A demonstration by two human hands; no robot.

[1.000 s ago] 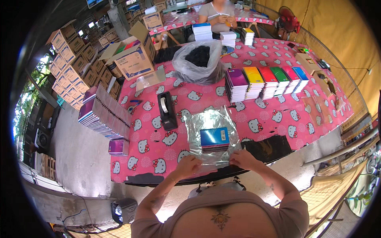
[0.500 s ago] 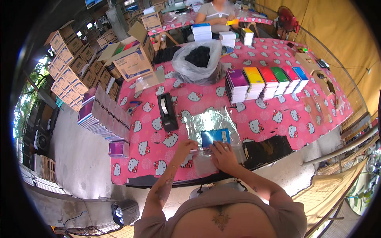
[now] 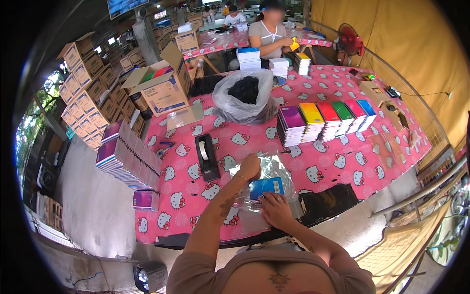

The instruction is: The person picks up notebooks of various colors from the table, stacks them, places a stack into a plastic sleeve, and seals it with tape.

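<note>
A blue spiral notebook [image 3: 267,187] lies on a shiny clear plastic sheet [image 3: 283,169] near the front edge of the table. My right hand [image 3: 275,209] rests on the notebook's near edge, its fingers stretched out over the cover. Beyond the notebook's upper left corner, my left hand [image 3: 250,167] is closed at the plastic sheet, apparently gripping its edge; its fingertips are hidden. A black tape dispenser [image 3: 208,159] stands left of that hand.
Coloured notebook stacks [image 3: 325,120] stand at the right, and a tall purple notebook stack [image 3: 125,154] at the left. A plastic bag of black pieces [image 3: 245,98] and an open carton [image 3: 164,93] sit farther back. A person [image 3: 269,36] handles something yellow across the table.
My left hand has moved forward from beside the notebook's lower left to beyond its top left corner. My right hand stays on the notebook. The view has tilted up slightly.
</note>
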